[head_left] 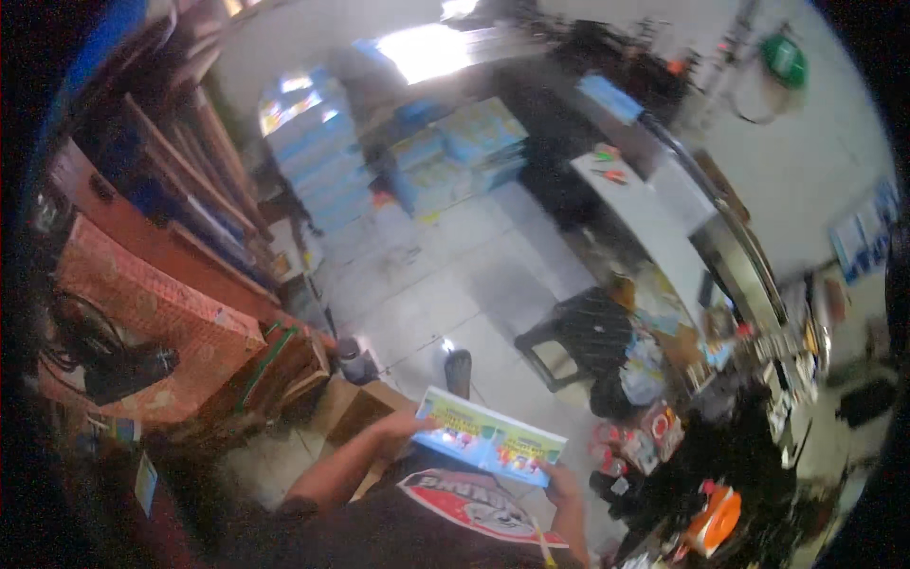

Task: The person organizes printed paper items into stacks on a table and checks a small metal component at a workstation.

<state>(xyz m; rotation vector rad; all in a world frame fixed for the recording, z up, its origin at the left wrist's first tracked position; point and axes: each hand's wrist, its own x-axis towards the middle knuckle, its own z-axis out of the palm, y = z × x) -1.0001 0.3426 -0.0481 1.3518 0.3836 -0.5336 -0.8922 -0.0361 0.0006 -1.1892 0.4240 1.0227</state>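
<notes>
In front of my chest I hold a wide printed sheet [488, 438], coloured yellow, green and light blue, with a white edge along its far side. Whether it is one sheet or a thin stack, I cannot tell. My left hand [403, 427] is closed on its left end, the thumb lying over the top. At the right end my right hand [561, 484] grips the lower corner. The fingers beneath the paper are hidden.
Stacks of light blue printed paper [460, 156] stand on the tiled floor ahead, with another tall stack [322, 161] to their left. A dark stool [578, 337] is right of centre. Along the right runs a white-topped bench [654, 228]. A cardboard box [365, 408] sits near my left arm.
</notes>
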